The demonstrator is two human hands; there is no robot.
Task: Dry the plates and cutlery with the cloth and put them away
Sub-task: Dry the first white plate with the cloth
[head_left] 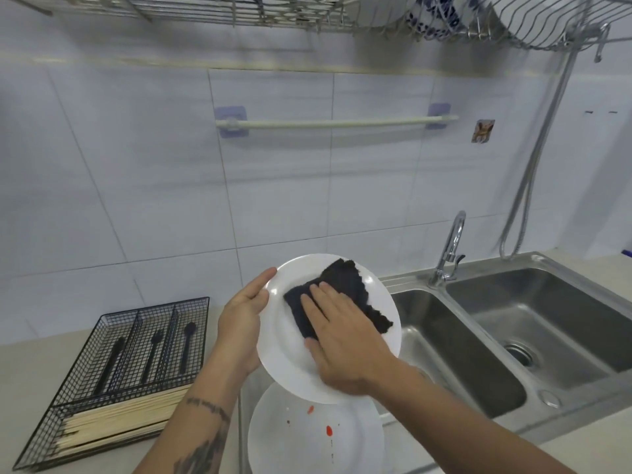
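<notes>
A curved chrome faucet (450, 249) is standing behind the double steel sink (533, 333), under a white towel bar (337, 123) sticking to the tiled wall (136, 165).

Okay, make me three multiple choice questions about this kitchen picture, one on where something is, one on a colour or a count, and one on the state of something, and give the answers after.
1. Where is the wire cutlery tray?
A. On the counter left of the sink
B. Inside the sink
C. On the wall rail

2. What colour is the cloth?
A. White
B. Yellow
C. Black

3. What is the right hand doing?
A. Hanging idle
B. Pressing the cloth flat on the held plate
C. Turning the tap

Answers: 1 A, the tray sits on the counter, left of the sink. 2 C, the cloth is dark against the white held plate. 3 B, straight fingers lie on the cloth while the left hand grips the plate's rim.
</notes>
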